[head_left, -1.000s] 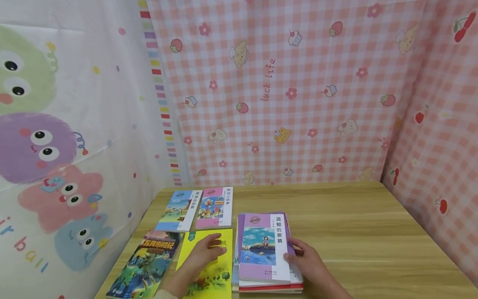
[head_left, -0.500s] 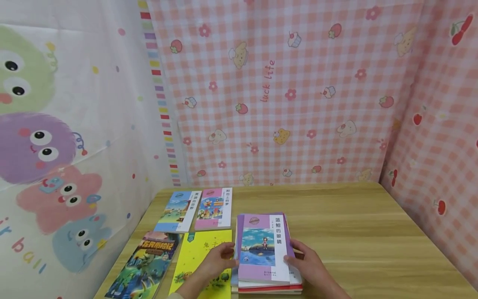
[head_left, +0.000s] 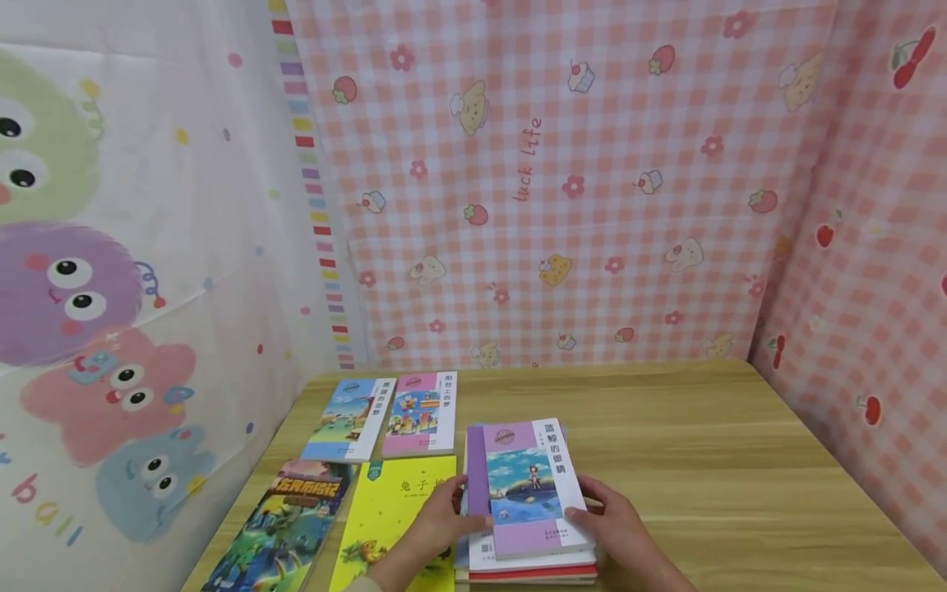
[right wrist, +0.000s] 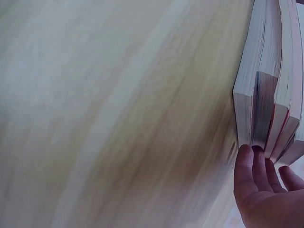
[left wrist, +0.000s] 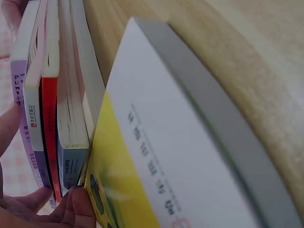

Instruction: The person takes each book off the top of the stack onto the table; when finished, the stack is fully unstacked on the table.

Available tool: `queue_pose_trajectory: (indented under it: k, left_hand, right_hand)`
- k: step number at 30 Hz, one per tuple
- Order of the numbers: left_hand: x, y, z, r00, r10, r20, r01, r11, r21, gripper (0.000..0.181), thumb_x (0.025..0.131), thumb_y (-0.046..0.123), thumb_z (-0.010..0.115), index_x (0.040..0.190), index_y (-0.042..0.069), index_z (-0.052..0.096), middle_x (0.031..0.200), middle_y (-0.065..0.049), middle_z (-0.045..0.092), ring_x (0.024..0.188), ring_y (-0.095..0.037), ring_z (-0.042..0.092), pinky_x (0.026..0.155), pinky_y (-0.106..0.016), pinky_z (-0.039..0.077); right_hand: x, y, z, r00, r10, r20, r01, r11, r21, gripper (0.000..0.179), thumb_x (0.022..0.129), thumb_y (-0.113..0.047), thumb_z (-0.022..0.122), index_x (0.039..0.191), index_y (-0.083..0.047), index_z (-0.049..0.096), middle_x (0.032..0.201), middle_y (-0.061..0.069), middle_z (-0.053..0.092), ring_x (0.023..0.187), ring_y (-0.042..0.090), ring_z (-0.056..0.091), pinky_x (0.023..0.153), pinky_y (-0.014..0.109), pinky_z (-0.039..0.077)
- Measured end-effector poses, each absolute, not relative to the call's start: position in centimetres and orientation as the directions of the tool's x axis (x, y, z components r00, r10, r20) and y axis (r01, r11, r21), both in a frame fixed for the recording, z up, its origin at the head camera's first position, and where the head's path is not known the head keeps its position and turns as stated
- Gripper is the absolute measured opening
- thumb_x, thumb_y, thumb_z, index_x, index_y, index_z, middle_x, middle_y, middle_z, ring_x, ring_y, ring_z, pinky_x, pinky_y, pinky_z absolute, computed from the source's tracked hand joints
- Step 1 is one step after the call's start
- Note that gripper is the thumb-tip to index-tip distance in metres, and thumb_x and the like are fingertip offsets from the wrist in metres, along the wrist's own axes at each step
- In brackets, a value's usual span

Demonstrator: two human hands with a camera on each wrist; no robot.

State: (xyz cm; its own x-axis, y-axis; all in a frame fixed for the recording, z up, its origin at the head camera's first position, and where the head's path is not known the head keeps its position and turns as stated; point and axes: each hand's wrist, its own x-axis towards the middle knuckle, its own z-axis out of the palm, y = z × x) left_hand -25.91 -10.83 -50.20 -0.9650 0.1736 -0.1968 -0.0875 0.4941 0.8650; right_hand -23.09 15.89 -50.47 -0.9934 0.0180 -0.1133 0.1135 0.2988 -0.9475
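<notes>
A pink-and-white paperback (head_left: 525,485) with a sea picture lies turned slightly askew on a stack of books, off toward the stack's right. Under it shows a purple cover (head_left: 477,464); a red book (left wrist: 50,114) is lower down. My left hand (head_left: 440,522) is at the stack's left side, its thumb against the top paperback's left edge and its fingertips (left wrist: 78,206) against the stack's side. On the right side, my right hand (head_left: 617,526) touches the stack, thumb at the paperback's right edge, fairly straight fingers (right wrist: 244,166) along the page edges.
A yellow book (head_left: 362,526) lies left of the stack, partly beneath my left forearm. Beyond it are a dinosaur comic (head_left: 277,526), a blue-and-white book (head_left: 348,419) and another pink-and-white book (head_left: 420,415). The wooden table (head_left: 725,477) extends right, with patterned cloth hangings around.
My left hand has moved right from over the yellow book to the stack. The top paperback has turned and shifted right, baring more purple cover. My right hand stays at the stack's right side.
</notes>
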Motion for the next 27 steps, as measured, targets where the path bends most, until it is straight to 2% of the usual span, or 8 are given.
queue_pose_trajectory:
  k: [6,10,13,17,22,27]
  left_hand:
    - [-26.1,-10.9,-50.4,-0.958,0.192,-0.211,-0.093,0.488,0.868,0.086,0.078,0.026,0.086,0.146,-0.003,0.042,0.121,-0.012,0.058,0.102,-0.027,0.055,0.092,-0.052,0.047]
    - [-25.9,-11.3,-50.3,-0.948,0.209,-0.241,-0.116,0.477,0.871,0.086,0.077,0.021,0.087,0.147,0.000,0.042,0.127,-0.013,0.058,0.104,-0.028,0.054,0.096,-0.054,0.044]
    - [-25.8,-11.6,-50.3,-0.939,0.236,-0.249,-0.114,0.470,0.875,0.088,0.076,0.016,0.087,0.149,0.001,0.040,0.129,-0.013,0.058,0.107,-0.028,0.054,0.099,-0.056,0.042]
    - [-25.7,-12.2,-50.4,-0.921,0.299,-0.250,-0.096,0.449,0.888,0.091,0.075,0.013,0.087,0.151,0.004,0.038,0.123,-0.009,0.060,0.107,-0.028,0.054,0.101,-0.056,0.039]
    - [-25.6,-12.7,-50.5,-0.903,0.328,-0.279,-0.101,0.468,0.878,0.094,0.075,0.011,0.086,0.153,0.005,0.035,0.135,-0.014,0.054,0.119,-0.034,0.051,0.105,-0.060,0.035]
    - [-25.3,-12.7,-50.4,-0.898,0.319,-0.305,-0.127,0.475,0.871,0.099,0.072,0.008,0.087,0.154,0.003,0.031,0.147,-0.021,0.043,0.128,-0.040,0.044,0.107,-0.062,0.032]
  right_hand:
    - [-23.0,16.1,-50.3,-0.993,0.017,-0.113,0.113,0.320,-0.941,0.056,0.089,-0.004,0.071,0.139,0.006,0.050,0.133,0.026,0.055,0.103,0.032,0.064,0.075,0.037,0.057]
    - [-22.9,16.6,-50.5,-0.996,0.025,-0.084,0.088,0.336,-0.938,0.056,0.087,-0.004,0.072,0.136,0.011,0.051,0.119,0.022,0.064,0.094,0.027,0.065,0.071,0.035,0.057]
    - [-22.8,17.0,-50.7,-0.995,0.037,-0.093,0.100,0.326,-0.940,0.054,0.087,-0.004,0.071,0.134,0.013,0.051,0.106,0.016,0.067,0.082,0.023,0.064,0.061,0.036,0.056]
    - [-22.7,17.4,-50.7,-0.991,0.043,-0.125,0.132,0.294,-0.947,0.051,0.087,-0.002,0.069,0.132,0.015,0.052,0.097,0.011,0.066,0.071,0.022,0.063,0.052,0.037,0.052]
    - [-22.7,17.9,-50.3,-0.992,0.069,-0.107,0.123,0.302,-0.945,0.048,0.085,0.002,0.069,0.129,0.016,0.055,0.096,0.012,0.067,0.074,0.021,0.063,0.059,0.034,0.054]
    - [-23.1,19.0,-49.6,-0.984,0.098,-0.151,0.169,0.203,-0.965,0.050,0.085,0.005,0.066,0.132,0.016,0.051,0.100,0.015,0.066,0.077,0.024,0.064,0.066,0.036,0.056]
